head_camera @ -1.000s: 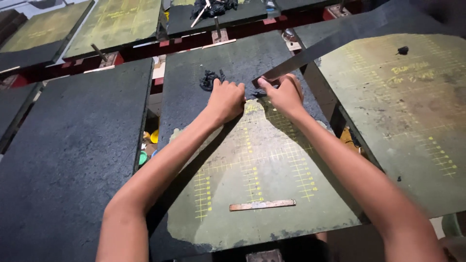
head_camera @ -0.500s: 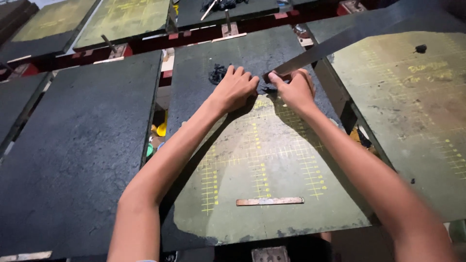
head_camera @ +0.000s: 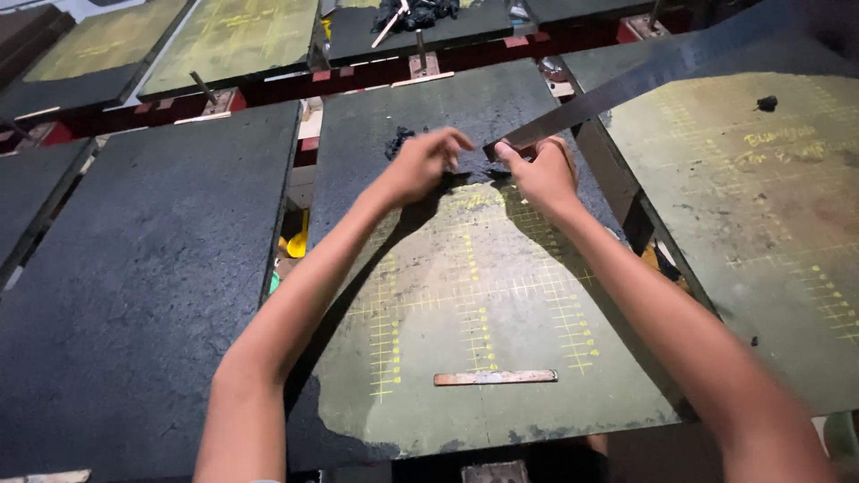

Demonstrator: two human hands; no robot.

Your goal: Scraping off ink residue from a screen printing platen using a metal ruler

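At nine o'clock lies a dark coated board [head_camera: 143, 295], its whole face black and rough. In the middle sits the centre board [head_camera: 474, 295], olive with yellow grid marks, black film [head_camera: 420, 116] covering its far end toward twelve. A thin flat strip [head_camera: 495, 377] lies at six. The left hand [head_camera: 425, 164] has its fingers curled narrow, pinching at the film's torn edge. Just beside it, the right hand [head_camera: 541, 172] grips the end of a long metal scraper blade [head_camera: 644, 76], which runs off toward two o'clock over the olive board [head_camera: 769, 224] at three.
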